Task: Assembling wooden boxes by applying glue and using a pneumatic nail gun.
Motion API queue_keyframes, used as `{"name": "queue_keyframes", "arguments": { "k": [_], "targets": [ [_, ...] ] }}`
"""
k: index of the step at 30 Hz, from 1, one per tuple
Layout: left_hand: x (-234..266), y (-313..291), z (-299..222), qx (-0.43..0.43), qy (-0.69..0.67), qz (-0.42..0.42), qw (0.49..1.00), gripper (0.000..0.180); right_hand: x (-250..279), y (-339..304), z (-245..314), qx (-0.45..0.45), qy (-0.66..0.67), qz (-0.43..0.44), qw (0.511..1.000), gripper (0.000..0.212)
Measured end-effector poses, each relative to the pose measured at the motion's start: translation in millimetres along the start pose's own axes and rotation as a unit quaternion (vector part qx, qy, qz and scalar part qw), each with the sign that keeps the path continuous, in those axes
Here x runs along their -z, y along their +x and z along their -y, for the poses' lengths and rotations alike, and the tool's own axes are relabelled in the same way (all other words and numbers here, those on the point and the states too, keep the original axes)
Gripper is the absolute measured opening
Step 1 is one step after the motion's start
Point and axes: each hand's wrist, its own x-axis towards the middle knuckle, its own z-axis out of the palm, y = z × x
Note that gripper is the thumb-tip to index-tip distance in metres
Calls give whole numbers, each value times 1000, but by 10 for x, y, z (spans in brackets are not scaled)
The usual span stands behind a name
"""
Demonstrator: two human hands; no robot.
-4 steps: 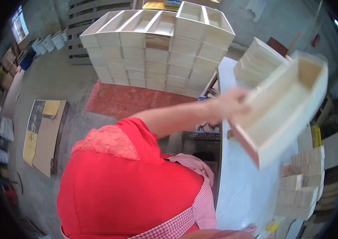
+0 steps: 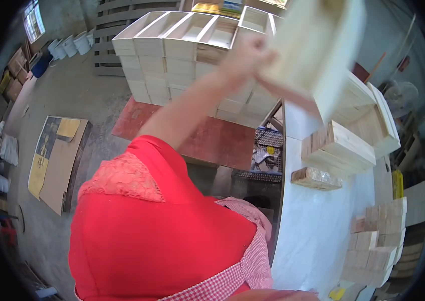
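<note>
My left arm reaches out in a red sleeve, and my left hand [image 2: 247,55] grips a pale, open-topped wooden box [image 2: 317,50] by one end. The box is raised and tilted, blurred by motion. It overlaps the right side of a tall stack of similar wooden boxes [image 2: 177,52]. Below it on the white table [image 2: 312,226] stand another open wooden box [image 2: 368,118], a pale block-like wooden piece [image 2: 340,145] and a small, shiny-sided wooden block [image 2: 316,179]. My right hand is out of view.
The box stack stands on a red board [image 2: 217,143]. Small wood pieces [image 2: 373,246] are piled at the table's far right side. Beside the table's left edge sits a black crate [image 2: 267,150] with odds and ends. Flattened cardboard [image 2: 57,160] lies on the floor at left.
My left hand has carried the wooden box up and to the left, away from over the table toward the stack. The things on the table behind it now show.
</note>
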Motion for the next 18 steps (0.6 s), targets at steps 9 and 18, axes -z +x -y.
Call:
{"name": "queue_keyframes", "arguments": {
  "k": [9,18],
  "targets": [
    [2599,1300,73,-53,282,-279,917,32,-312,167,-971,102,-280,-100,949,41],
    [2350,1638,611,223,316,-260,885,35,-312,124,-698,154,-334,-46,929,42]
  ]
}}
